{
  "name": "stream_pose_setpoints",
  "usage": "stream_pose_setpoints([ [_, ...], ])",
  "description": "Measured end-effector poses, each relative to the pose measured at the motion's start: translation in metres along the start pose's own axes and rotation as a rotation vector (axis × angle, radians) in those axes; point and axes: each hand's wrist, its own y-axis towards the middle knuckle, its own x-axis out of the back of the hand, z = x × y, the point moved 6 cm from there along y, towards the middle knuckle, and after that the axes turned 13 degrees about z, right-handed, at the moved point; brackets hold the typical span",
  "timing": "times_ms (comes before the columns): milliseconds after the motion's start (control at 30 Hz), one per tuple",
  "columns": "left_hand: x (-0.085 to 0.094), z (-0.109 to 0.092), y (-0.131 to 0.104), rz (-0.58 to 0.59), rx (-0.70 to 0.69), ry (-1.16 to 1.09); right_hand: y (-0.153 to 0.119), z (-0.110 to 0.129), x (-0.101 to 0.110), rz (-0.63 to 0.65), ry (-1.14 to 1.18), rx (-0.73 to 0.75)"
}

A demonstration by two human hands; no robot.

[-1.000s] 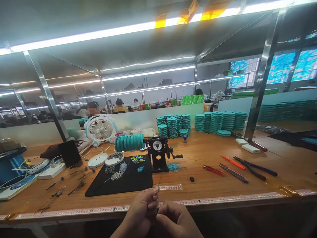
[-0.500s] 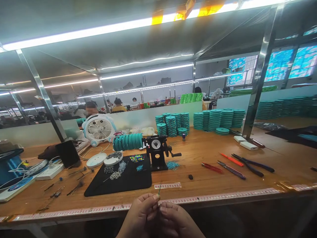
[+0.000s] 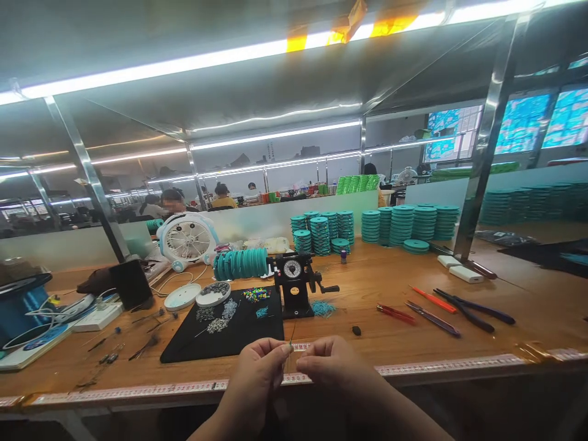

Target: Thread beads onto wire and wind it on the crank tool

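Note:
My left hand [image 3: 261, 370] is closed in a pinch on a thin dark strand [image 3: 293, 335], which sticks up past the fingertips; a small greenish bit shows at the pinch. Just to its right, my right hand [image 3: 331, 366] has thumb and fingers pressed together; whatever they hold is too small to name. The hands are apart, over the front edge of the wooden table [image 3: 367, 343]. Beyond them stands a black winding device [image 3: 294, 288] with a dial and crank, beside a black mat [image 3: 220, 334] bearing colored beads [image 3: 256, 295] and small metal parts [image 3: 217, 325].
Teal spools [image 3: 401, 226] stand in stacks at the back. Pliers [image 3: 473, 309], an orange tool [image 3: 434, 299] and tweezers [image 3: 395, 314] lie at right. A white fan [image 3: 189, 240], a black stand [image 3: 131, 285] and a blue wire reel [image 3: 21, 312] are at left.
Both hands have moved up and farther over the table edge. The right hand has drawn slightly away from the left, and more of its forearm shows.

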Motion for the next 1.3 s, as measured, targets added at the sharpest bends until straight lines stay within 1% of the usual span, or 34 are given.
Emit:
stream_pose_setpoints([
  [67, 0.001, -0.002, 0.004, -0.017, -0.007, -0.009, 0.005, 0.006, 0.0, 0.002, -0.018, -0.013],
  [100, 0.002, -0.002, 0.006, -0.024, -0.009, -0.026, 0.008, 0.008, 0.0, 0.008, 0.017, -0.002],
  [167, 0.002, -0.002, 0.012, -0.03, -0.008, -0.079, 0.015, 0.009, -0.001, -0.005, 0.159, 0.047],
  [267, 0.001, 0.0, 0.022, -0.017, -0.008, -0.146, 0.024, 0.007, -0.002, -0.059, 0.333, 0.129],
  [400, 0.0, -0.001, 0.031, -0.003, -0.02, -0.184, 0.032, 0.006, -0.004, -0.132, 0.369, 0.201],
  [700, 0.0, -0.002, 0.035, -0.029, -0.008, -0.269, 0.037, 0.01, -0.003, -0.199, 0.323, 0.272],
  [967, 0.005, 0.001, 0.039, -0.044, 0.041, -0.342, 0.03, 0.017, 0.001, -0.238, 0.124, 0.408],
  [1200, 0.003, 0.002, 0.039, -0.024, 0.001, -0.288, 0.034, 0.007, 0.002, -0.22, -0.013, 0.419],
  [1300, 0.004, 0.004, 0.039, 0.006, -0.005, -0.256, 0.036, 0.005, 0.0, -0.187, -0.036, 0.388],
])
